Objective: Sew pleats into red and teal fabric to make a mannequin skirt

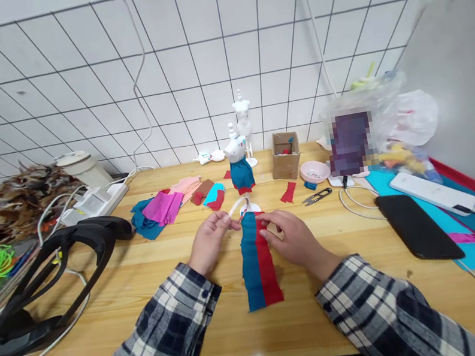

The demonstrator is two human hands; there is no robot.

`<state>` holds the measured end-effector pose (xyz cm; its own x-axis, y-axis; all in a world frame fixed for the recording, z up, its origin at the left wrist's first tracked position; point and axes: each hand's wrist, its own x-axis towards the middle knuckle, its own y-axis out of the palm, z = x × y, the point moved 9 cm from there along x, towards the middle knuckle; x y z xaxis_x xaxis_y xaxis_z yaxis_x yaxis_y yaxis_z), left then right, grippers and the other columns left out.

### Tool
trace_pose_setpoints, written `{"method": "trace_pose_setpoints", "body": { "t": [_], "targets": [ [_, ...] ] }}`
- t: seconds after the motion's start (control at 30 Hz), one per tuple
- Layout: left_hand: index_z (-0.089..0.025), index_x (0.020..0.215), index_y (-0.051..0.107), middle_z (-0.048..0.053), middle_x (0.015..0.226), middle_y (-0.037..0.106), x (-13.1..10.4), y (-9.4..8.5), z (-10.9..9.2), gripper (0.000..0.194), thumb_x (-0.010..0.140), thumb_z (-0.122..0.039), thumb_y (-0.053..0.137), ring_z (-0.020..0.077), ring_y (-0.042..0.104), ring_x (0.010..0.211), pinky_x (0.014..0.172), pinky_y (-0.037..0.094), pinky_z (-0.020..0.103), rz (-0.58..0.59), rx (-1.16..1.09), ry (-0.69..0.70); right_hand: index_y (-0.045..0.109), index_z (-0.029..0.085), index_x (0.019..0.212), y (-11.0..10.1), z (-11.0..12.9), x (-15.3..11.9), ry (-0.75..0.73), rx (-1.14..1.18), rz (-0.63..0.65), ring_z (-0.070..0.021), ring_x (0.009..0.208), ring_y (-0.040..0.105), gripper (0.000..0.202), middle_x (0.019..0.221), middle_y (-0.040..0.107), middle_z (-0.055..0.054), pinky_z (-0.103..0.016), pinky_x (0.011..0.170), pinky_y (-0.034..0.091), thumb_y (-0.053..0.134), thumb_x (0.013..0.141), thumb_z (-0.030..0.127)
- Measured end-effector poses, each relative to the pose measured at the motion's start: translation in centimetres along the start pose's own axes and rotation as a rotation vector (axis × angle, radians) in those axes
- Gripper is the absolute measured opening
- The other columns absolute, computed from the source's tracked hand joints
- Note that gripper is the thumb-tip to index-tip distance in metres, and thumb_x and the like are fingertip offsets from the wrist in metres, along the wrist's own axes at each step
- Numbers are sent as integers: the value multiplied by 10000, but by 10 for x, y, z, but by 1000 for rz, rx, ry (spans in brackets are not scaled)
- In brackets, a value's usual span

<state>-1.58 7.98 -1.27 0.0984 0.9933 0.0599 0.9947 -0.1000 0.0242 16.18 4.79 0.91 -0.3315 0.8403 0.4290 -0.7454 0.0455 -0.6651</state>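
Along the back of the wooden table (pixel 228 337), before a white tiled wall (pixel 215 17), stood a bare white dress form (pixel 241 107). Nearer you, a second form wore a teal skirt (pixel 242 174) with a red hem, just beyond your work. To its left lay cloth scraps (pixel 164 207); to its right were a cardboard box (pixel 286 165), a pink bowl (pixel 315 171) and thread snips (pixel 319 195). A black curved frame (pixel 64 231) took up your left side; a black phone (pixel 419 226) lay at right, well apart from your hands. Between your hands, the teal-and-red cloth (pixel 259 265) stretched lengthwise toward you. Your left hand (pixel 211 238) had its fingertips drawn together by the cloth's far left corner, near a pale curved band (pixel 237 205); what they pinched could not be told. Your right hand (pixel 295 238) was curled, thumb and fingers narrowly apart, at the far red edge; whether it gripped was unclear.
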Motion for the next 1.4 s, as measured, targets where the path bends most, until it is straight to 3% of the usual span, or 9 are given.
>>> {"method": "trace_pose_setpoints", "body": {
  "t": [0.1,0.2,0.43,0.53,0.63,0.8,1.0,1.17,1.4],
  "targets": [
    [-176,854,552,3,709,677,-14,29,-6,242,866,-409,615,144,644,695,721,504,277,207,238,64,442,195,1421,-2,3,-1,-4,55,-32,-178,793,601,514,1109,682,-76,-330,787,510,530,918,248],
    [-180,877,555,7,744,679,-28,52,-9,200,903,-378,556,133,625,687,690,487,253,384,360,125,531,207,1351,-2,8,-2,-52,23,-25,-202,913,628,443,1137,698,-70,-354,862,495,492,910,177],
    [-191,1029,651,28,876,712,-40,69,-13,230,930,-338,506,164,641,809,765,485,261,530,574,219,655,238,1180,-9,-9,-3,93,84,-99,-202,957,678,308,1039,745,-40,-332,837,508,465,938,244],
    [-201,952,681,30,899,736,-38,66,-13,224,940,-319,491,171,672,848,789,494,259,508,589,224,558,229,1277,-10,-12,-4,141,158,-112,-157,728,662,376,1005,734,-31,-284,679,511,473,911,227],
    [-224,1041,686,30,959,752,-35,60,-12,230,941,-318,501,176,691,893,820,508,267,445,608,252,490,207,1268,-12,-13,-5,179,260,-138,-108,524,544,380,940,708,-22,-245,534,457,500,889,245],
    [-258,1108,692,39,1052,747,-33,55,-16,249,934,-318,523,192,687,972,871,510,292,364,742,387,529,208,1122,-7,-6,-3,135,340,-84,-115,590,560,351,965,697,-38,-230,513,458,642,824,354],
    [-247,1222,627,67,1128,725,-35,59,-17,323,921,-327,540,206,679,1013,884,512,315,390,805,424,564,220,952,0,-11,-3,181,353,-67,-117,578,570,167,957,730,-24,-241,530,461,640,833,308],
    [-257,1141,657,49,1059,740,-35,56,-21,266,931,-342,518,202,689,950,845,512,306,340,870,418,567,230,1014,5,-10,-4,203,393,-36,-112,522,557,237,941,744,-10,-251,527,467,666,814,311],
    [-229,1037,650,54,967,724,-37,59,-24,211,937,-279,471,192,669,897,800,499,301,364,898,446,530,240,1115,5,-7,-5,171,405,-32,-131,611,613,369,968,735,-20,-246,547,487,692,795,329]
  ]
}}
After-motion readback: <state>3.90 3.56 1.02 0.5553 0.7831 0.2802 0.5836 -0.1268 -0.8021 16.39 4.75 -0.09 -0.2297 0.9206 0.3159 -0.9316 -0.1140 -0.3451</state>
